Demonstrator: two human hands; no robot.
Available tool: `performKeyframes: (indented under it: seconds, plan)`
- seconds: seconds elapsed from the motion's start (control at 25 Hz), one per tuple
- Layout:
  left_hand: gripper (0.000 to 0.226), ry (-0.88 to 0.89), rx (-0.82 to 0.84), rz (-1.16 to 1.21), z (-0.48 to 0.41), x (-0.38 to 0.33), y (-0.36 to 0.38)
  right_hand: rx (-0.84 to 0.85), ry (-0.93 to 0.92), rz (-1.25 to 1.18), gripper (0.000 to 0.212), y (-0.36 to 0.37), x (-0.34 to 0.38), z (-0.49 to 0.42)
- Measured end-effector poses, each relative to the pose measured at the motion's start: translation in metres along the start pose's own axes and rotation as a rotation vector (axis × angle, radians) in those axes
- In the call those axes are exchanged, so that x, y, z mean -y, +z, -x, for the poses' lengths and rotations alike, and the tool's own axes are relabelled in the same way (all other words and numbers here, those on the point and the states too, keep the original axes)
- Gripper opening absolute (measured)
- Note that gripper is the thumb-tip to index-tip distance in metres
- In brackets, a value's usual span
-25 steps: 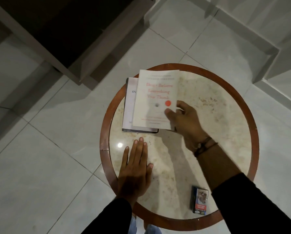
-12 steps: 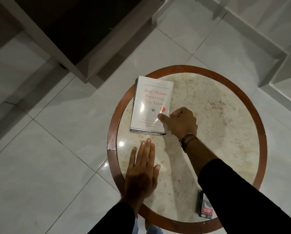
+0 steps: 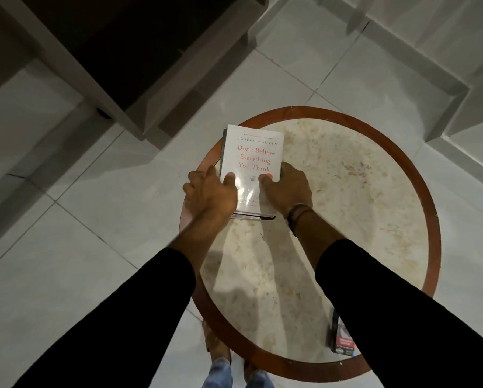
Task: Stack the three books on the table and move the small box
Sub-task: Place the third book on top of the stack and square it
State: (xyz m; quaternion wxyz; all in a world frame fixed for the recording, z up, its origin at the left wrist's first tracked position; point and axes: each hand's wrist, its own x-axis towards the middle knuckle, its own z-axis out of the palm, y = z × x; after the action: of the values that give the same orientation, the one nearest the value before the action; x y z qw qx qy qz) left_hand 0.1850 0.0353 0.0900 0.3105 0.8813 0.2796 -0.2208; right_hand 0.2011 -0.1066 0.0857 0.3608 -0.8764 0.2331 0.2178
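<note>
Gripping the book stack (image 3: 252, 155) at the table's (image 3: 388, 141) left rim, both hands' fingers (image 3: 230, 177) clasp its sides.

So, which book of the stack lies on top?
The white book with red title "Don't Believe Everything You Think". Its whole cover shows, while the books under it show only as dark edges at its left side and near end.

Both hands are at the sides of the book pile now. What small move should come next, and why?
Probably release the pile and send the right hand to the small box. The top book sits almost square on those beneath; the left hand also grips it, and the box lies untouched near the table edge.
</note>
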Motion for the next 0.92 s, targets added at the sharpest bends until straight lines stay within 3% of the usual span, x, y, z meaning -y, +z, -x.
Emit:
performKeyframes:
  seconds: [0.2, 0.28, 0.4, 0.48, 0.68, 0.92]
  plan:
    - [0.055, 0.014, 0.019, 0.124, -0.001, -0.011, 0.005, -0.032, 0.026, 0.107, 0.052, 0.012, 0.005, -0.006]
    - [0.05, -0.012, 0.108, 0.29, -0.007, -0.006, -0.002, -0.053, -0.002, 0.085, 0.051, 0.01, 0.001, -0.007]
    - [0.048, 0.068, 0.264, 0.537, -0.003, 0.01, -0.015, -0.007, -0.102, -0.161, 0.048, -0.001, -0.012, -0.005]
    - [0.053, 0.128, 0.279, 0.625, 0.007, 0.024, -0.018, 0.087, -0.151, -0.352, 0.049, -0.01, -0.02, 0.003]
    - [0.068, 0.38, 0.05, 0.682, 0.031, 0.047, -0.002, -0.011, -0.462, -0.428, 0.051, -0.01, -0.037, 0.029]
    - [0.062, 0.316, -0.027, 0.501, 0.041, 0.038, 0.007, -0.118, -0.581, -0.383, 0.043, 0.01, -0.033, 0.043]
